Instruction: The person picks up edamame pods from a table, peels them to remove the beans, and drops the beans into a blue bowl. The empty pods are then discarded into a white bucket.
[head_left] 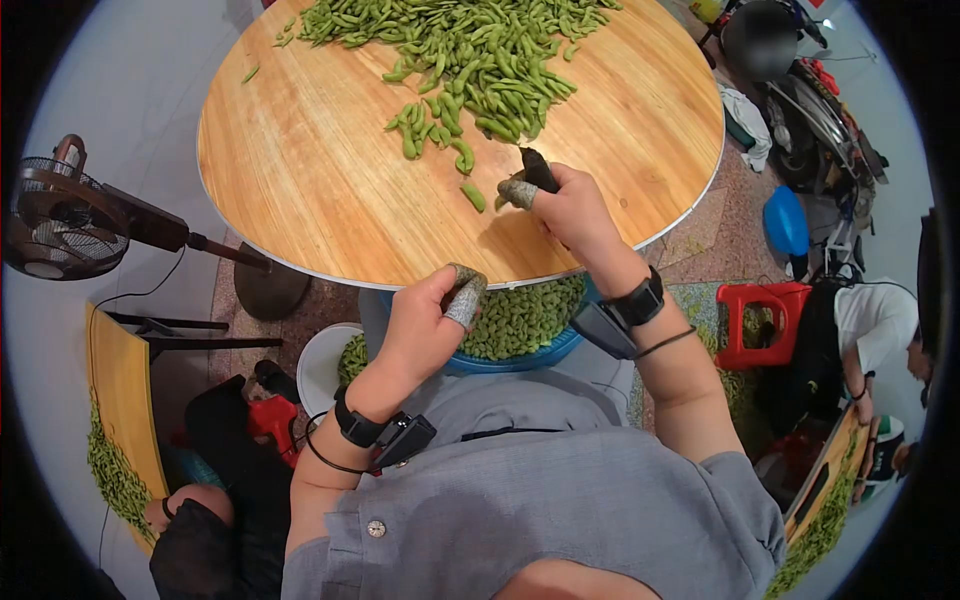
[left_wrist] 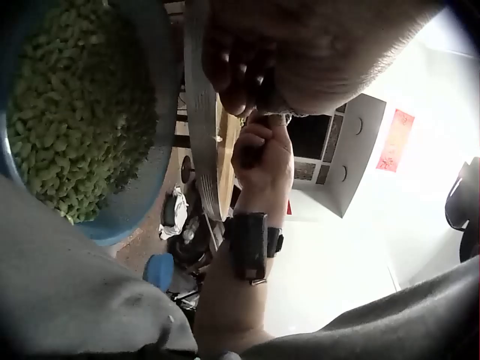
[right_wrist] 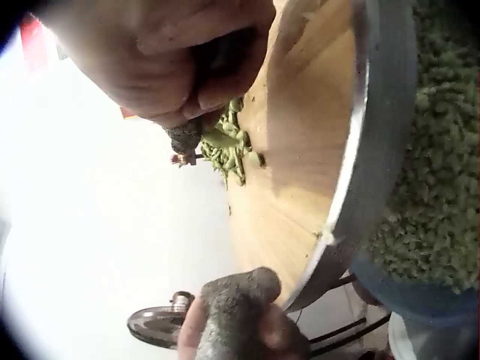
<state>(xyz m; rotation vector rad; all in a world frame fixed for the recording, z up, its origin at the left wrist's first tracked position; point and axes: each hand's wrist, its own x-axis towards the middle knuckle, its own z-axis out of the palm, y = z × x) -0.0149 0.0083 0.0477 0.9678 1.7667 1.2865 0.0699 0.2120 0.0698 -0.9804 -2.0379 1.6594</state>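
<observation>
My right hand [head_left: 578, 215], its thumb wrapped in grey, is over the table with curled fingers and pinches a green pod [right_wrist: 221, 137]. A black piece [head_left: 538, 169] sticks out at its fingers; whether held or worn cannot be told. My left hand [head_left: 420, 325] is at the table's near edge, thumb and a finger wrapped in grey and bent together, with nothing visible between them. A loose pod [head_left: 473, 197] lies left of the right hand, and a heap of pods [head_left: 480, 50] spreads beyond. Below the edge, a blue basin [head_left: 560, 345] holds many green beans.
The round wooden table [head_left: 300, 190] has a metal rim. A white bucket [head_left: 320, 375] stands left of the basin. There is a fan [head_left: 70, 215] at left and a red stool [head_left: 762, 325] at right. Other people sit at side tables with pods on both sides.
</observation>
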